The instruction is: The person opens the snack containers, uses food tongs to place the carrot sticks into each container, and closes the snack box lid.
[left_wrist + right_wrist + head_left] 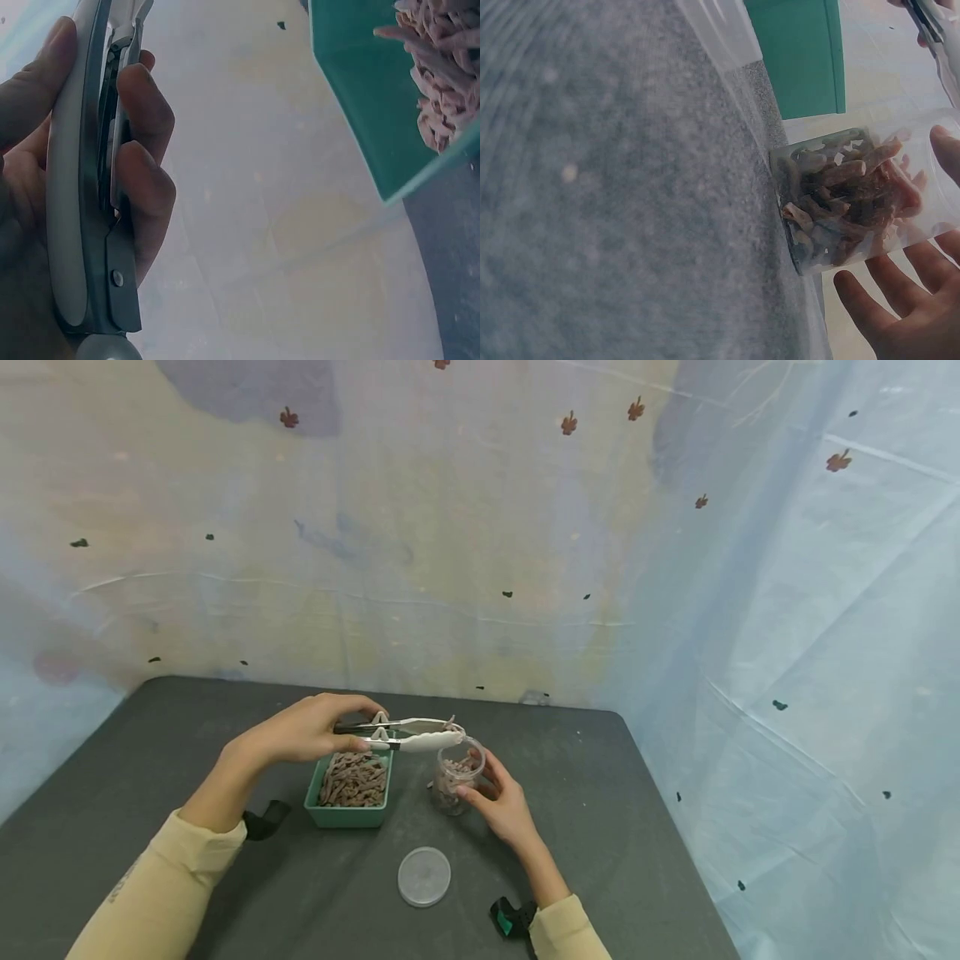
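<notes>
My left hand (311, 728) grips a pair of white and metal tongs (427, 742); in the left wrist view, thumb and fingers lie around the tongs' handles (67, 187). The tips reach over the mouth of a clear jar (447, 802), with a brownish strip (452, 725) at them. My right hand (502, 802) holds the jar from its right side, thumb in front. Several brownish strips (847, 187) fill its lower part in the right wrist view. Below the left hand stands a green tub (347, 817) of similar dried-looking strips (352, 779).
A round translucent lid (424, 877) lies on the dark table (337, 893), in front of the tub and jar. Black straps show by the left wrist (266, 820) and the right wrist (512, 920). A patterned sheet (420, 543) hangs behind the table.
</notes>
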A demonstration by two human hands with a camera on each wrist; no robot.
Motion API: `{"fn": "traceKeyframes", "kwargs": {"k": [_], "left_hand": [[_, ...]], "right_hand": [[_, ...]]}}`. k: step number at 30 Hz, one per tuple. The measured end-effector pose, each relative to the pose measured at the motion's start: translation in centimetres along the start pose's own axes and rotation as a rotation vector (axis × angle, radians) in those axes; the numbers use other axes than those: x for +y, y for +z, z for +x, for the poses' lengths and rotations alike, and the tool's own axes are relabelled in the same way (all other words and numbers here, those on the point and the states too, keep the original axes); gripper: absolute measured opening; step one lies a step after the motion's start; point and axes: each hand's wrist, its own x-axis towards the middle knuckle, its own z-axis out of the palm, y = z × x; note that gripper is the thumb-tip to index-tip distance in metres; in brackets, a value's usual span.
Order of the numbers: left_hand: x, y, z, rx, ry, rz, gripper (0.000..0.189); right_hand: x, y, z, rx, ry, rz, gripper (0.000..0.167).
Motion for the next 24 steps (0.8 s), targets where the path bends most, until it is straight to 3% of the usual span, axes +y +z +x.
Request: {"fn": "traceKeyframes", "kwargs": {"k": [15, 24], "left_hand": [[0.3, 1.4, 1.6, -0.070, 0.023, 0.004, 0.046], [0.4, 1.4, 2.1, -0.090, 0.021, 0.021, 0.050]], "right_hand": [[0.0, 0.0, -0.1, 0.004, 0.022, -0.007, 0.074], [0.1, -0.1, 0.0, -0.003, -0.009, -0.008, 0.074]]}}
